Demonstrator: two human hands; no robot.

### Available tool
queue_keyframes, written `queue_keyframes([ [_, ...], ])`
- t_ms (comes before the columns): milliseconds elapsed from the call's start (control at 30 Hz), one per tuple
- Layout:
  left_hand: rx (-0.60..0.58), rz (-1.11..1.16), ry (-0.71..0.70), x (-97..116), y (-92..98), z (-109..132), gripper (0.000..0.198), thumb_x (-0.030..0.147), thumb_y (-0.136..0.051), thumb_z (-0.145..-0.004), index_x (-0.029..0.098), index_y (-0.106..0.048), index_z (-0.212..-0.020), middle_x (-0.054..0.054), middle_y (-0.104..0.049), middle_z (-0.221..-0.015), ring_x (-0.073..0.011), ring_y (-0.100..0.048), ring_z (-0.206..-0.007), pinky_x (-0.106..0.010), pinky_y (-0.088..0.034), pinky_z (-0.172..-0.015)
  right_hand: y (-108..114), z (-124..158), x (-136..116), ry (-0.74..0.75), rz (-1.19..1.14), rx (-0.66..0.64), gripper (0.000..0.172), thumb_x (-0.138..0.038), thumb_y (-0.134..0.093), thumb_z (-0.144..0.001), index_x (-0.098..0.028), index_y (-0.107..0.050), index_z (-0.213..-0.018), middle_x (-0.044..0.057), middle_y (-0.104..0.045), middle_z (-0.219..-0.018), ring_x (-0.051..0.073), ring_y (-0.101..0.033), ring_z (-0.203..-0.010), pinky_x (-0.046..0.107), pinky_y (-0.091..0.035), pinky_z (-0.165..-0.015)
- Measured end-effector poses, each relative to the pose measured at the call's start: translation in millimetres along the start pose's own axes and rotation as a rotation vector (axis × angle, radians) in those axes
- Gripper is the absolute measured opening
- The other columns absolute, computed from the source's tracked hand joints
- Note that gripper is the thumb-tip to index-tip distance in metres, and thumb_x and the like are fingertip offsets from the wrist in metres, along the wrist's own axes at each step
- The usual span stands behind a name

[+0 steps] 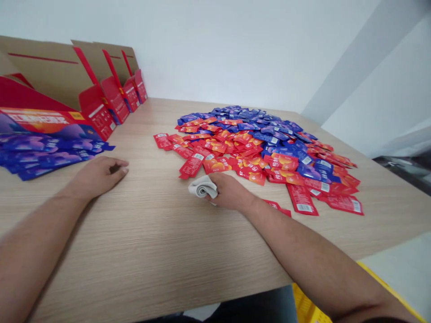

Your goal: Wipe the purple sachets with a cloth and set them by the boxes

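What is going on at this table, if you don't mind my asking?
A person's right hand grips a folded grey cloth on the wooden table, at the edge of a heap of red and blue sachets. The left hand rests empty on the table beside a pile of blue sachets and open display boxes.

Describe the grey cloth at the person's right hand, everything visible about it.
The grey cloth is a small, pale, soft-looking piece of fabric, bunched into rolled folds rather than spread flat. It lies on the wooden table, just before the near edge of the pile of red and blue sachets. The right hand grips its right side and hides part of it; its left end sticks out free.
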State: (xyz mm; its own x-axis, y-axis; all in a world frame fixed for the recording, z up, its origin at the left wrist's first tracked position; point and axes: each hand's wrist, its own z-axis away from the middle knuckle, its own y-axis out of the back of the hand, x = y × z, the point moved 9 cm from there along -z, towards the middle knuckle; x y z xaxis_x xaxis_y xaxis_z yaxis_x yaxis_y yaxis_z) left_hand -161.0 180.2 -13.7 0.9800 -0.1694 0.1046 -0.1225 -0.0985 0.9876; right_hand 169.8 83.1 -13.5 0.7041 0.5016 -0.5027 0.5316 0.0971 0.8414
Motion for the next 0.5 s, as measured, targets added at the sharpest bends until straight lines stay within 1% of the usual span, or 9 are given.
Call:
queue_keyframes([
  [100, 0.010, 0.007, 0.004, 1.1, 1.3, 0.3, 0.049, 0.048, -0.043, -0.085, 0.018, -0.070, -0.112, -0.010, -0.075, -0.124, -0.0242, -0.066, -0.118, -0.036, -0.048, -0.109, -0.3, -0.5, -0.7, 0.008, -0.005, -0.015, 0.023, -0.024, -0.074, -0.080, -0.020, -0.068, -0.102, 0.005, -0.074, -0.099, 0.020, -0.067, -0.091, 0.030, -0.048, -0.078],
  [233, 0.010, 0.029, 0.011, 0.0, 1.5, -0.1, 0.051, 0.050, -0.042, -0.085, 0.016, -0.071, -0.110, -0.012, -0.074, -0.123, -0.0264, -0.066, -0.117, -0.036, -0.048, -0.109, -0.2, -0.9, -1.5, 0.007, 0.000, -0.030, 0.023, -0.026, -0.074, -0.081, -0.020, -0.067, -0.103, 0.006, -0.073, -0.101, 0.021, -0.066, -0.094, 0.030, -0.048, -0.079],
  [333, 0.003, 0.031, 0.006, -2.6, -0.5, -0.2, 0.050, 0.050, -0.042, -0.085, 0.017, -0.069, -0.109, -0.011, -0.074, -0.124, -0.0253, -0.066, -0.118, -0.035, -0.048, -0.110, -1.6, -2.0, -1.0, 0.010, -0.003, -0.030, 0.024, -0.027, -0.074, -0.082, -0.019, -0.067, -0.103, 0.007, -0.073, -0.102, 0.021, -0.066, -0.095, 0.031, -0.047, -0.080],
  [433, -0.005, 0.044, 0.019, 0.5, 0.3, 3.4, 0.047, 0.053, -0.042, -0.085, 0.022, -0.067, -0.110, -0.007, -0.075, -0.124, -0.0237, -0.068, -0.116, -0.036, -0.050, -0.108, -3.7, -3.7, -1.7, 0.040, -0.020, -0.022, 0.022, -0.029, -0.073, -0.084, -0.019, -0.065, -0.102, 0.007, -0.073, -0.102, 0.021, -0.066, -0.095, 0.031, -0.047, -0.082],
  [500, 0.000, 0.047, 0.079, 7.3, 5.5, 7.0, 0.043, 0.055, -0.043, -0.085, 0.027, -0.066, -0.109, -0.001, -0.077, -0.120, -0.0209, -0.071, -0.109, -0.033, -0.054, -0.102, -4.9, -4.5, -2.5, 0.058, -0.024, -0.019, 0.021, -0.030, -0.071, -0.085, -0.019, -0.064, -0.102, 0.006, -0.073, -0.102, 0.021, -0.065, -0.096, 0.031, -0.047, -0.083],
])
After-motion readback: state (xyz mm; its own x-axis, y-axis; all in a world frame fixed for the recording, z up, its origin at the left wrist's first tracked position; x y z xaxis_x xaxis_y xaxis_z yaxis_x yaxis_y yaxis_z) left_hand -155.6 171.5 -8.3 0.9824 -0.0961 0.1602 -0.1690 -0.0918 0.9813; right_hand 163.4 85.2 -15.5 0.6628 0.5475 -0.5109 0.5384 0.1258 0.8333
